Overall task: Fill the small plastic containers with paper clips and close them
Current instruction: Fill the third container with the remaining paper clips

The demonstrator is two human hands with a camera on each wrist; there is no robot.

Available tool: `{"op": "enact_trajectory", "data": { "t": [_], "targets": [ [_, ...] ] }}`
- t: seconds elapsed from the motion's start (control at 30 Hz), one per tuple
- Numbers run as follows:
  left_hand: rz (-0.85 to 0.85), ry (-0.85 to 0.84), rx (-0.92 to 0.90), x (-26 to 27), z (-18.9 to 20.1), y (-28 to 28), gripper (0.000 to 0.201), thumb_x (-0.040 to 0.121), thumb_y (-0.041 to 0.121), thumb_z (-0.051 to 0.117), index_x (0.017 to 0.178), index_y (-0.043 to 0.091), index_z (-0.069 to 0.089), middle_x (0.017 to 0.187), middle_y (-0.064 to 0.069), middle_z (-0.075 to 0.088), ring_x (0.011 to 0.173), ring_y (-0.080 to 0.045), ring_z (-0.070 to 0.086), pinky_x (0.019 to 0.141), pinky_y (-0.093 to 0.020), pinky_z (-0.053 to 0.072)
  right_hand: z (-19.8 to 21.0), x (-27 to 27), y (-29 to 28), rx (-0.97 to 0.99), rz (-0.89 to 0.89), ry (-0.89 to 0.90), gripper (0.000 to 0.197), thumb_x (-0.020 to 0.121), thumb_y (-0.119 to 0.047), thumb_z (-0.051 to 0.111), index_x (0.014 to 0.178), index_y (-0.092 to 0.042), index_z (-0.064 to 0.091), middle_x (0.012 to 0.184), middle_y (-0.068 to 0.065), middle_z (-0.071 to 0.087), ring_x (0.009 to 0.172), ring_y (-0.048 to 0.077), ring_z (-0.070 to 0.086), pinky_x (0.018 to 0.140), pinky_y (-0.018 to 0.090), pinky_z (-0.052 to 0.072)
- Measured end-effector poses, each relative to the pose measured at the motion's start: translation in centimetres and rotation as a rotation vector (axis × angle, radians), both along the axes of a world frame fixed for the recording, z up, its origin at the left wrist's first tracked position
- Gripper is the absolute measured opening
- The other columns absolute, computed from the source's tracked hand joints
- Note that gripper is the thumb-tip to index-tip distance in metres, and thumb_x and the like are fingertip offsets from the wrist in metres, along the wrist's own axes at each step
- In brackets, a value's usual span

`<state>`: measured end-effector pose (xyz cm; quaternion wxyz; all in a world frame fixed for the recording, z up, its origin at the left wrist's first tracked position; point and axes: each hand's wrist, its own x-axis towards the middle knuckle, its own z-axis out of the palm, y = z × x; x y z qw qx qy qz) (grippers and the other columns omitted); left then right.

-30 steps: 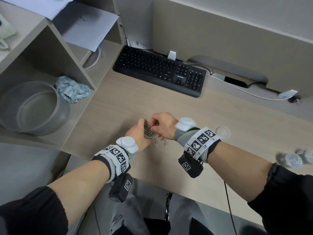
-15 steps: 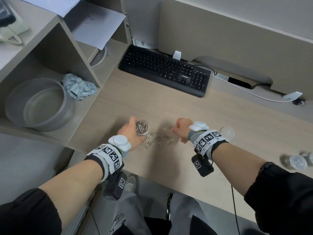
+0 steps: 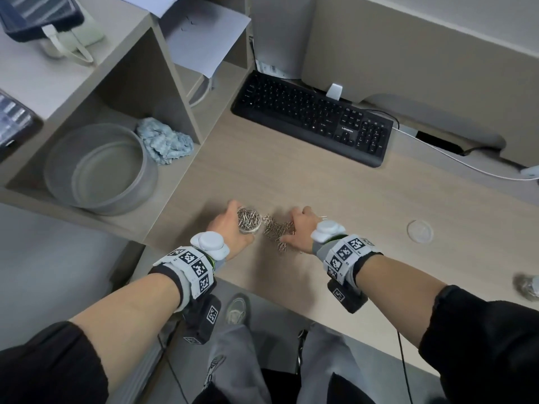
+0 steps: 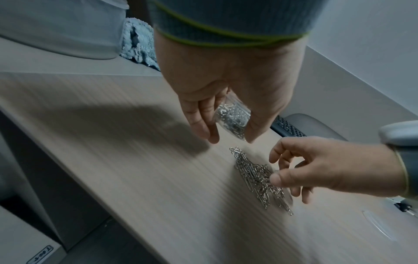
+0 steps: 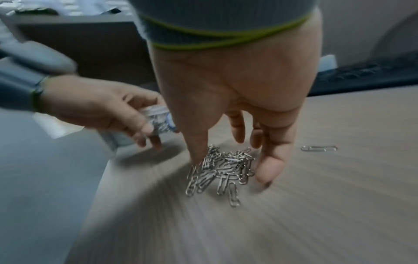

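My left hand (image 3: pixel 227 227) grips a small clear plastic container (image 3: pixel 248 221), uncapped and heaped with silver paper clips, just above the desk. The left wrist view shows the container (image 4: pixel 233 117) held between thumb and fingers. Right of it a pile of loose paper clips (image 3: pixel 277 230) lies on the desk. My right hand (image 3: pixel 303 228) is lowered over that pile, with thumb and spread fingers touching the desk on either side of the clips (image 5: pixel 221 167). One stray clip (image 5: pixel 319 148) lies to the right of the hand. A round clear lid (image 3: pixel 420 231) lies further right.
A black keyboard (image 3: pixel 315 118) stands at the back of the desk (image 3: pixel 350 272). A shelf unit on the left holds a grey bowl (image 3: pixel 99 167) and a blue cloth (image 3: pixel 164 141). More small containers (image 3: pixel 528 287) show at the right edge. The desk's front edge is close below my wrists.
My right hand left the container's mouth, swung out to the right, then came back down over the loose clips, which now lie in a tighter pile. The left hand keeps holding the container.
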<state>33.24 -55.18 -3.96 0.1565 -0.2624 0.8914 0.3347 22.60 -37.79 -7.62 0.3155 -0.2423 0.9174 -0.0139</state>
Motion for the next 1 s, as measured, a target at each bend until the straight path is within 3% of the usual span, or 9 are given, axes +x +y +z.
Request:
{"op": "enact_trajectory", "data": {
  "t": [0.07, 0.23, 0.47, 0.57, 0.67, 0.83, 0.9, 0.93, 1.0],
  "targets": [
    [0.007, 0.004, 0.005, 0.0, 0.0, -0.2, 0.056, 0.077, 0.031, 0.075, 0.121, 0.018, 0.044, 0.105, -0.005, 0.067, 0.092, -0.035, 0.063, 0.076, -0.036, 0.052, 0.1, 0.4, 0.1, 0.009, 0.078, 0.041, 0.071, 0.076, -0.056, 0.070, 0.124, -0.016, 0.038, 0.120, 0.009, 0.040, 0.092, 0.037, 0.062, 0.072, 0.041, 0.051],
    [0.017, 0.007, 0.031, 0.2, -0.5, -0.3, 0.056, 0.074, 0.027, 0.076, 0.119, 0.018, 0.043, 0.103, -0.006, 0.068, 0.089, -0.034, 0.064, 0.076, -0.039, 0.053, 0.0, 0.7, -0.9, 0.009, 0.367, 0.061, 0.081, 0.080, -0.043, 0.072, 0.143, -0.022, 0.027, 0.146, 0.012, 0.019, 0.107, 0.041, 0.055, 0.086, 0.045, 0.053],
    [0.039, -0.024, 0.044, 0.1, -1.1, -0.2, 0.059, 0.074, 0.027, 0.076, 0.120, 0.018, 0.042, 0.103, -0.007, 0.067, 0.090, -0.034, 0.063, 0.076, -0.039, 0.053, -0.3, -1.0, -1.4, -0.008, 0.514, -0.011, 0.068, 0.088, -0.019, 0.062, 0.145, -0.031, 0.028, 0.148, 0.008, 0.018, 0.102, 0.037, 0.058, 0.083, 0.043, 0.055],
    [0.041, -0.040, 0.042, 0.0, -1.3, -0.1, 0.061, 0.074, 0.029, 0.077, 0.122, 0.018, 0.041, 0.105, -0.006, 0.066, 0.091, -0.033, 0.063, 0.077, -0.038, 0.053, 0.0, -1.4, -2.2, 0.005, 0.519, -0.014, 0.050, 0.088, -0.009, 0.058, 0.133, -0.022, 0.038, 0.134, 0.011, 0.029, 0.092, 0.035, 0.058, 0.074, 0.041, 0.053],
    [0.047, -0.048, 0.048, -0.2, -1.2, 0.1, 0.062, 0.074, 0.029, 0.077, 0.124, 0.018, 0.040, 0.106, -0.005, 0.066, 0.092, -0.032, 0.063, 0.078, -0.037, 0.052, 0.1, -1.6, -2.4, 0.018, 0.524, -0.018, 0.036, 0.091, -0.002, 0.051, 0.126, -0.010, 0.043, 0.126, 0.016, 0.037, 0.083, 0.031, 0.055, 0.067, 0.035, 0.043],
    [0.029, -0.049, 0.035, -0.6, -1.1, 0.3, 0.061, 0.076, 0.030, 0.076, 0.123, 0.018, 0.041, 0.103, -0.005, 0.066, 0.089, -0.032, 0.063, 0.074, -0.034, 0.052, 0.4, -2.9, -1.5, 0.031, 0.357, -0.033, 0.034, 0.090, 0.004, 0.049, 0.122, -0.007, 0.051, 0.118, 0.013, 0.050, 0.095, 0.034, 0.062, 0.070, 0.033, 0.045],
    [0.026, -0.047, 0.024, -0.8, -1.1, 0.5, 0.060, 0.076, 0.030, 0.075, 0.123, 0.019, 0.040, 0.102, -0.004, 0.066, 0.089, -0.032, 0.063, 0.073, -0.035, 0.052, 0.4, -3.9, -0.8, -0.029, 0.221, -0.067, 0.025, 0.087, 0.002, 0.050, 0.106, -0.013, 0.058, 0.108, 0.009, 0.057, 0.093, 0.032, 0.062, 0.072, 0.035, 0.051],
    [0.024, -0.048, 0.018, -1.0, -1.1, 0.8, 0.060, 0.076, 0.030, 0.075, 0.124, 0.019, 0.040, 0.102, -0.005, 0.066, 0.088, -0.032, 0.063, 0.074, -0.035, 0.052, 0.4, -4.3, -0.3, -0.060, 0.150, -0.074, 0.021, 0.086, 0.002, 0.050, 0.091, -0.017, 0.059, 0.101, 0.007, 0.059, 0.090, 0.030, 0.063, 0.069, 0.034, 0.051],
    [0.008, -0.056, 0.003, -1.4, -1.1, 1.4, 0.061, 0.076, 0.029, 0.075, 0.125, 0.018, 0.040, 0.101, -0.006, 0.066, 0.088, -0.033, 0.063, 0.074, -0.037, 0.052, 0.7, -5.0, 0.6, -0.144, -0.069, -0.127, 0.030, 0.085, 0.004, 0.053, 0.072, -0.022, 0.052, 0.086, 0.004, 0.062, 0.078, 0.028, 0.068, 0.054, 0.032, 0.052]
  ]
}}
